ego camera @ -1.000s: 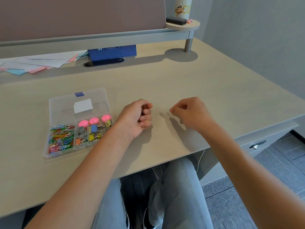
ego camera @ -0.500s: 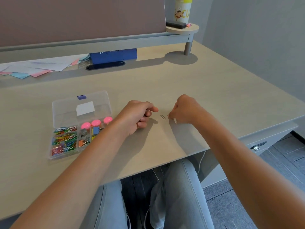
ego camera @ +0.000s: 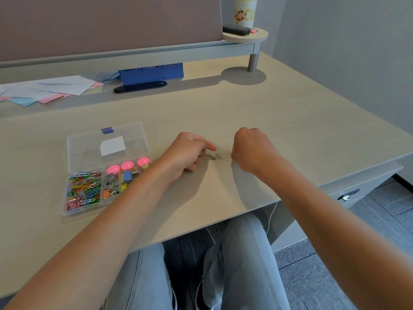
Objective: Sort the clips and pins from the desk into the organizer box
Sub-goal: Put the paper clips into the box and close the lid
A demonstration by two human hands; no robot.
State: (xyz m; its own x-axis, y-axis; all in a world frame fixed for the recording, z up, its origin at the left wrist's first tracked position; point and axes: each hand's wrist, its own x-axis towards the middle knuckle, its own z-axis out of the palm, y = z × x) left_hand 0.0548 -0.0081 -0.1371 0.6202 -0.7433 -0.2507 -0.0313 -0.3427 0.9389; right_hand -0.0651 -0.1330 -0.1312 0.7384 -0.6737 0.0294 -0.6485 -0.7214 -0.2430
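A clear organizer box lies on the desk at the left with its lid folded back. Its compartments hold coloured paper clips, binder clips and pink-headed pins. A silver paper clip lies on the desk between my hands. My left hand rests just left of it with fingers curled in and one fingertip stretched toward the clip; nothing shows inside the hand. My right hand is curled, fingertips down on a second paper clip, which is mostly hidden.
At the back lie loose papers, a blue box and a dark cable slot. A raised shelf carries a cup and a black case. The desk's front edge is near my lap; a drawer handle shows at the right.
My right hand has slid left and down onto the nearer clip, covering it. My left hand has edged toward the other clip with a fingertip extended. The view shifted slightly.
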